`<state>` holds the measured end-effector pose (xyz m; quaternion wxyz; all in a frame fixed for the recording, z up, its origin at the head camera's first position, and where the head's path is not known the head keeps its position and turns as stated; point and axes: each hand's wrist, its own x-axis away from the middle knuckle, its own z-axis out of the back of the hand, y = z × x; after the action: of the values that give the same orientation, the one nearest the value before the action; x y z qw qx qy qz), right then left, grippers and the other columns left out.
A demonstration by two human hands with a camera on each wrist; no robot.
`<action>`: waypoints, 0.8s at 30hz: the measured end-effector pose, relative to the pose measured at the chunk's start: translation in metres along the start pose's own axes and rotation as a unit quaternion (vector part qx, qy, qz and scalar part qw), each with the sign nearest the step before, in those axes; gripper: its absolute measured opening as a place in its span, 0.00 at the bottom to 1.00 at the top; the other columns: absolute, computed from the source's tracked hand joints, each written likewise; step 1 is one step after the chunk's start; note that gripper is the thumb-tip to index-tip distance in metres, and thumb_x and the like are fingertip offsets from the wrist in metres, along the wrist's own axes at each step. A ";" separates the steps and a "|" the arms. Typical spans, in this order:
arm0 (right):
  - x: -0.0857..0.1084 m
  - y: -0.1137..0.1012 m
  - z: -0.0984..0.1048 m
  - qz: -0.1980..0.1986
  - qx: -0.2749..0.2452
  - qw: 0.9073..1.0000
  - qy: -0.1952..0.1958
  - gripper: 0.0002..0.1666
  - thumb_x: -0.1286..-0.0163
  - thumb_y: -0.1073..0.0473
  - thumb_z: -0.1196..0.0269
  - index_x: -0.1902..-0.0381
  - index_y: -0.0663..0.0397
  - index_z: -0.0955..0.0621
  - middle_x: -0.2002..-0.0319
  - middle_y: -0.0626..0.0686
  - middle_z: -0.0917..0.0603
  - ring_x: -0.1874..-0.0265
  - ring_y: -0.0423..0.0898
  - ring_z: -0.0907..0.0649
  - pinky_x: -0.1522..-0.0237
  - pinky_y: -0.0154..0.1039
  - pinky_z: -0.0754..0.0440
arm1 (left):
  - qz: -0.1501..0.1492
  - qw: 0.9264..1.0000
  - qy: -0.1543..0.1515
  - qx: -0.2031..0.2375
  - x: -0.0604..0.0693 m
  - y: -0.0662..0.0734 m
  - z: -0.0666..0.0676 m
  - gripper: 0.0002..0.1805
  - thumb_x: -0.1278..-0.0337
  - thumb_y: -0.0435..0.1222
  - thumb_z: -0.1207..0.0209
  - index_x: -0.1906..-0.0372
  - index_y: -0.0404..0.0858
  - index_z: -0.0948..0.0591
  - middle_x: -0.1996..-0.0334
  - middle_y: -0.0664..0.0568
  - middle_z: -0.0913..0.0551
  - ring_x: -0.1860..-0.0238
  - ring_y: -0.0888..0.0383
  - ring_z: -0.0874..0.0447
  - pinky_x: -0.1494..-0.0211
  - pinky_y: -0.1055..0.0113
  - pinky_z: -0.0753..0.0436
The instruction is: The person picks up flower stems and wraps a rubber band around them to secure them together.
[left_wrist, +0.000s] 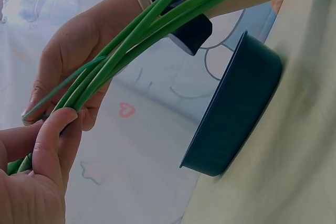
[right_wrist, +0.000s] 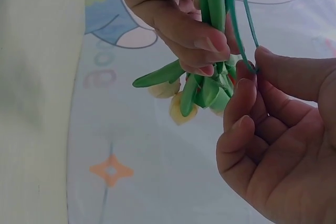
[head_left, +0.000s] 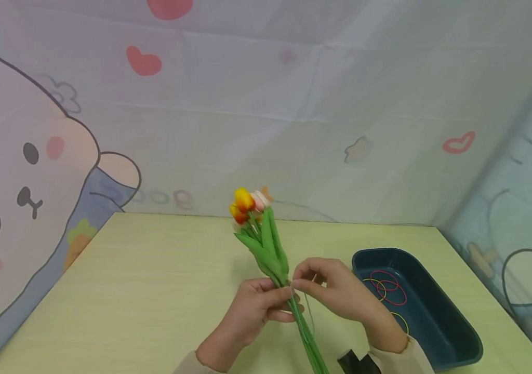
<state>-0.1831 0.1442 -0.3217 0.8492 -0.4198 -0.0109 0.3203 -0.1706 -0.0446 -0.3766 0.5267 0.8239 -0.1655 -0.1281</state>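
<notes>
A bunch of artificial tulips (head_left: 270,252), with yellow-orange and pale pink heads and green leaves, leans up and leftward over the table. My left hand (head_left: 260,307) grips its green stems (left_wrist: 126,45) just below the leaves, thumb and fingers curled round them. Close by on the right, my right hand (head_left: 341,291) pinches a thin green rubber band (right_wrist: 251,19) between thumb and index finger. In the right wrist view two strands of the band run taut from that pinch along the stems. The left wrist view shows the band crossing the stems lower down.
A dark blue tray (head_left: 439,330) stands on the table's right side. Several loose rubber bands (head_left: 406,297), red and yellow, lie in it. The pale yellow table (head_left: 163,270) meets a printed cloth backdrop (head_left: 247,140). A black device (head_left: 359,362) is at the right wrist.
</notes>
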 end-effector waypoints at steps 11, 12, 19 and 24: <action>-0.008 0.003 -0.004 0.006 -0.001 1.000 0.025 0.03 0.32 0.59 0.37 0.66 0.51 0.19 0.71 0.48 0.19 0.70 0.38 0.22 0.69 0.33 0.23 | 0.011 1.000 -0.014 -0.004 0.001 -0.004 -0.004 0.16 0.40 0.27 0.41 0.53 0.16 0.22 0.74 0.53 0.14 0.70 0.60 0.13 0.64 0.67 0.12; -0.008 0.003 -0.004 0.004 -0.001 1.000 0.030 0.03 0.32 0.59 0.37 0.66 0.52 0.19 0.70 0.48 0.18 0.70 0.38 0.22 0.68 0.33 0.22 | 0.012 1.000 -0.015 -0.004 0.001 -0.004 -0.004 0.16 0.40 0.27 0.41 0.54 0.16 0.22 0.74 0.53 0.15 0.70 0.60 0.13 0.64 0.67 0.12; -0.008 0.004 0.000 -0.007 -0.017 0.998 0.066 0.03 0.32 0.62 0.38 0.65 0.56 0.19 0.69 0.47 0.19 0.69 0.39 0.23 0.66 0.32 0.22 | 0.014 0.999 -0.029 -0.012 0.001 -0.003 -0.005 0.19 0.41 0.27 0.41 0.55 0.11 0.26 0.73 0.51 0.16 0.69 0.57 0.12 0.63 0.64 0.12; -0.004 0.010 0.008 0.031 -0.131 0.991 0.026 0.05 0.28 0.64 0.42 0.64 0.62 0.23 0.75 0.47 0.28 0.78 0.42 0.29 0.76 0.34 0.28 | 0.006 0.998 -0.035 -0.043 0.000 0.004 0.005 0.15 0.41 0.27 0.41 0.56 0.16 0.24 0.73 0.52 0.15 0.69 0.59 0.13 0.65 0.67 0.12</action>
<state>-0.1939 0.1522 -0.3224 0.7767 -0.5354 -0.0181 0.3312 -0.1727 -0.0501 -0.3753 0.5561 0.7945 -0.1836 -0.1608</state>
